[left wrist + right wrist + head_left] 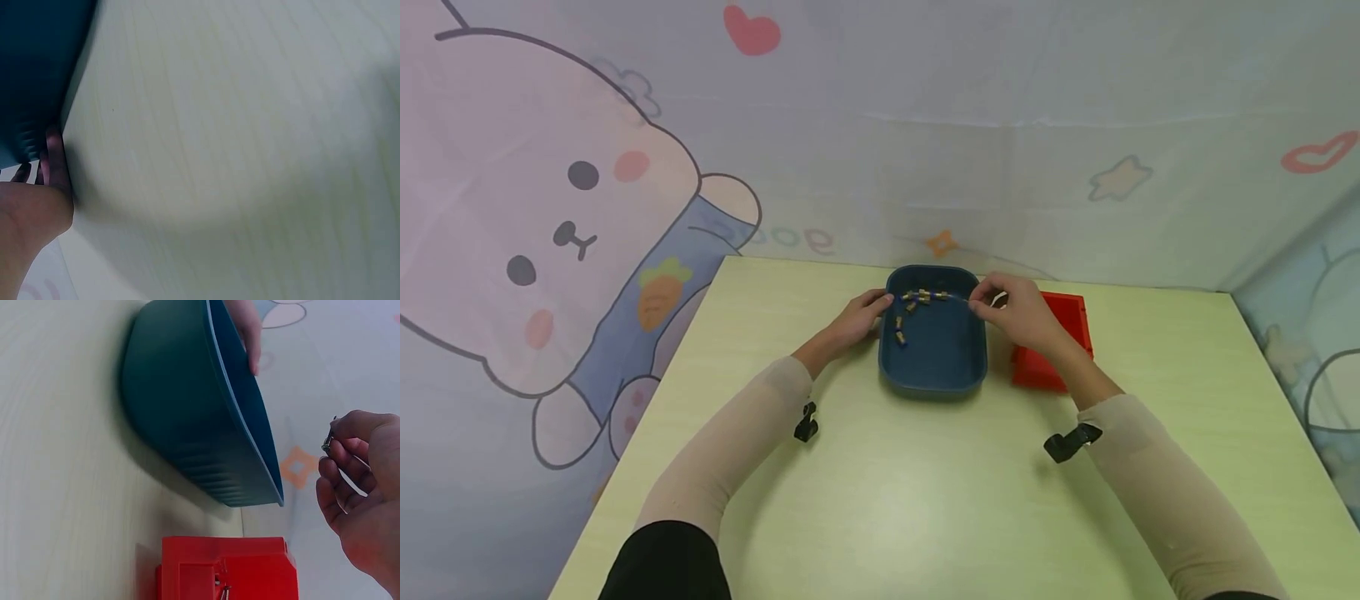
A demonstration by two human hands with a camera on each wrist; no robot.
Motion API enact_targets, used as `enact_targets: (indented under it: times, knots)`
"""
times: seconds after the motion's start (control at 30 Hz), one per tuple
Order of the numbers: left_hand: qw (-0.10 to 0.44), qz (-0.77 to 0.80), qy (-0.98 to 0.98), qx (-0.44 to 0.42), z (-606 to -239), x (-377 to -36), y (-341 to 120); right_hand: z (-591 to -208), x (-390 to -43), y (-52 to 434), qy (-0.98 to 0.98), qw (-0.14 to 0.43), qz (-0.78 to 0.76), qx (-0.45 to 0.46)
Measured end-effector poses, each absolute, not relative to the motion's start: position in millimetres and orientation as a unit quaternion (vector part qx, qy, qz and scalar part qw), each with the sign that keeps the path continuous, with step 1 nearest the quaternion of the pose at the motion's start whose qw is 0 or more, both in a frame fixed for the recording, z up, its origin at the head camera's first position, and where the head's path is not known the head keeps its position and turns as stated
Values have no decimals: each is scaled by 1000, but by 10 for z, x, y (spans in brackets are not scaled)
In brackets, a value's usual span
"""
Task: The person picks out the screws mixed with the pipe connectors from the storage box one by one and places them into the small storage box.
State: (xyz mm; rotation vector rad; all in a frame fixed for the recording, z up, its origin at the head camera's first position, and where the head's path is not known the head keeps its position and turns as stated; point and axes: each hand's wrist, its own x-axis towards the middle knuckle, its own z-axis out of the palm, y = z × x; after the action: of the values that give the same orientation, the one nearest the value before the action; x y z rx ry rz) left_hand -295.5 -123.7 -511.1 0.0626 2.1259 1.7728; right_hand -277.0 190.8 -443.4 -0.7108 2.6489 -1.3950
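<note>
A dark blue plastic bin (934,354) stands at the back middle of the table, with several small brass-coloured fittings (923,297) inside. My left hand (856,319) grips its left side, thumb over the rim and fingers outside; the left wrist view shows those fingers (56,162) against the outer wall. Over the bin's right edge, my right hand (1015,308) pinches a small, thin metal piece (329,436) between thumb and index finger. It looks like a screw, but is too small to tell surely. The right hand's other fingers are loosely bent.
A red plastic tray (1049,375) stands right of the bin, partly under my right forearm. Small metal pieces (224,590) lie in it. Behind the table's back edge hangs a printed cloth (940,150).
</note>
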Motion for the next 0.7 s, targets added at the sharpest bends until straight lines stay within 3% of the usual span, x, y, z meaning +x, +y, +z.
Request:
enact_targets:
  times: [0.7]
  knots:
    - [186, 632, 752, 23, -5104, -2952, -1288, -4438, -2784, 2137, 863, -7, -464, -202]
